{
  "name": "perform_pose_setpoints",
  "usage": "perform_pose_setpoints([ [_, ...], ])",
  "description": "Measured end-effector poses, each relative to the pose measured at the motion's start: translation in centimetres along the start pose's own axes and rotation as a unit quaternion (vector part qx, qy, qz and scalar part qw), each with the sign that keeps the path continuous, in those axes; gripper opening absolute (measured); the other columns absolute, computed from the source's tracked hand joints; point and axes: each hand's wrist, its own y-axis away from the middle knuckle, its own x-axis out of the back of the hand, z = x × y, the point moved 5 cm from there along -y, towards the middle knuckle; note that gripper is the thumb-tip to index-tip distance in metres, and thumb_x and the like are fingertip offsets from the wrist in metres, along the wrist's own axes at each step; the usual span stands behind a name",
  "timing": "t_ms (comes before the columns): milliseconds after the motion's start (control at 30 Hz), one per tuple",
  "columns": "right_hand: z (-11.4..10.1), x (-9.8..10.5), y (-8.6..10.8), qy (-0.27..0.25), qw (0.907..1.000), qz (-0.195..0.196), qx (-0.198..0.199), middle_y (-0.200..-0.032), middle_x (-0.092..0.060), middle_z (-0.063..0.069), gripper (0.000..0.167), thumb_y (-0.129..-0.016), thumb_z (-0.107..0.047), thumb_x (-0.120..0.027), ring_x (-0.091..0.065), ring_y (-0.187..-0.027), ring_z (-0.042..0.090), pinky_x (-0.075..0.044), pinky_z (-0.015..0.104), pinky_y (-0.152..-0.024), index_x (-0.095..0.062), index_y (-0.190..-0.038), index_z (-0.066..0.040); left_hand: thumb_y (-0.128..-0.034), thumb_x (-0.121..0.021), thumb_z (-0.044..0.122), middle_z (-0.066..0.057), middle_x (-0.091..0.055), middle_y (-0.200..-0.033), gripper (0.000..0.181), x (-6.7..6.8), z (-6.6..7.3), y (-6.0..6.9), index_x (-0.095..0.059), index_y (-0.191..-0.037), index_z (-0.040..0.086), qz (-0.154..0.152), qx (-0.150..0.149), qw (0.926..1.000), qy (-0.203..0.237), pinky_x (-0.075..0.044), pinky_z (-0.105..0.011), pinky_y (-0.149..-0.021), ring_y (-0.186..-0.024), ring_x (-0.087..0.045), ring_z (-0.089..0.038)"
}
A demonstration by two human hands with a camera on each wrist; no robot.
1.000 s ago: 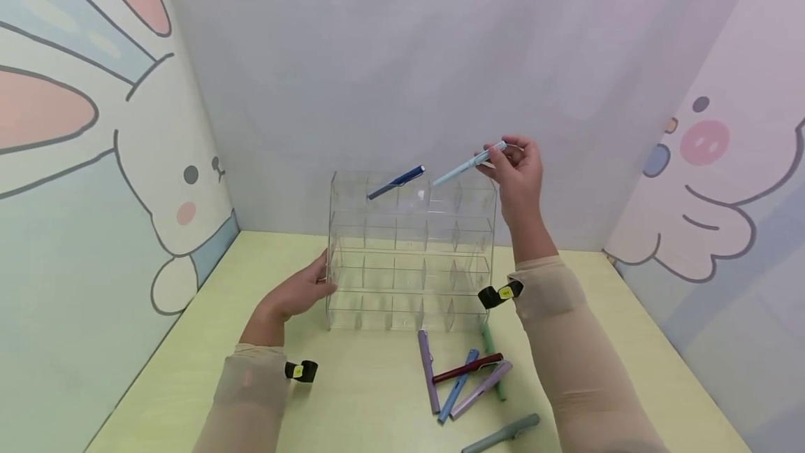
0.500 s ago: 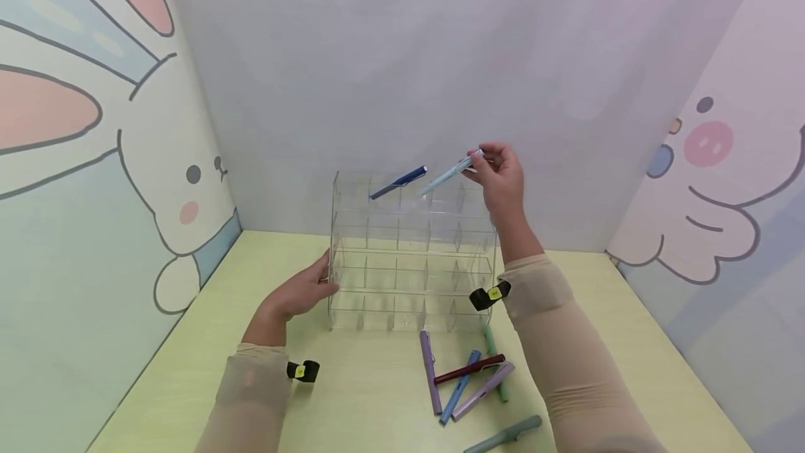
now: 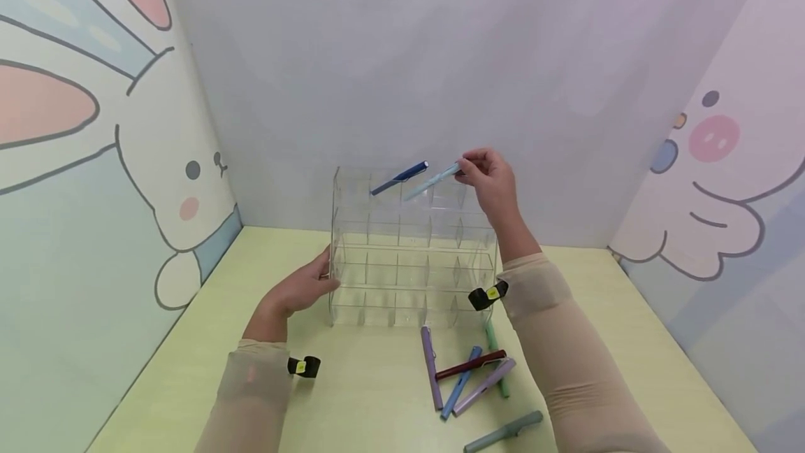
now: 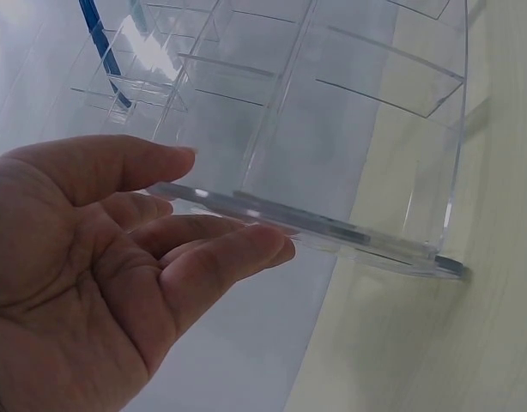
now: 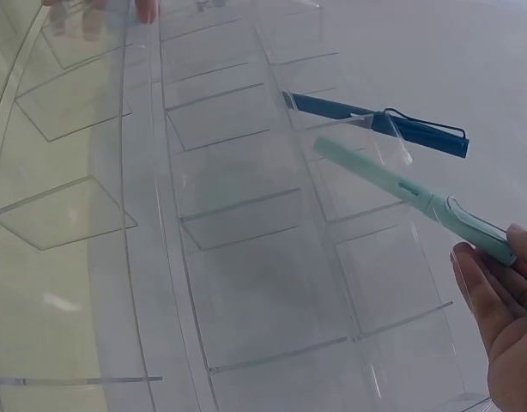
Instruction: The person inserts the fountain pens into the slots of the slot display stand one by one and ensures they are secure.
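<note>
A clear tiered rack [image 3: 411, 278] with several compartments stands upright on the table. My left hand [image 3: 300, 290] holds its left side panel, thumb on one side and fingers on the other in the left wrist view. My right hand [image 3: 493, 184] pinches the capped end of a light mint pen [image 5: 375, 172], whose other end slants down to the left over the top tier. Beside it a dark blue pen [image 3: 400, 178] leans in a top-tier compartment, its cap end up to the right. In the right wrist view the two pens lie apart.
In front of the rack lie purple [image 3: 431, 369], dark red [image 3: 470, 364], blue [image 3: 462, 383], light purple [image 3: 484, 387] and green [image 3: 497, 358] pens, some crossing. A grey-green pen [image 3: 503, 432] lies nearer. Printed side walls and a pale back wall surround the table.
My right hand has moved left and slightly down with the mint pen, bringing the pen's lower end close to the dark blue one. My left hand has stayed on the rack.
</note>
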Motion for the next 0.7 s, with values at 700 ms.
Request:
perform_pose_setpoints([
  [700,0.09,-0.23,0.36,0.121,0.9915,-0.046,0.017,-0.111,-0.067,0.012,0.040,-0.096,-0.030,-0.063,-0.069,-0.096,0.021,-0.055,0.029,-0.089,-0.055,-0.131,-0.011,-0.1018,-0.048,0.013,-0.010,-0.005,-0.165,0.080,-0.05,-0.45,-0.13,0.006,-0.158,0.032,0.001,-0.001,1.0000,-0.001,-0.026,-0.059,-0.114,-0.149,-0.019,-0.038],
])
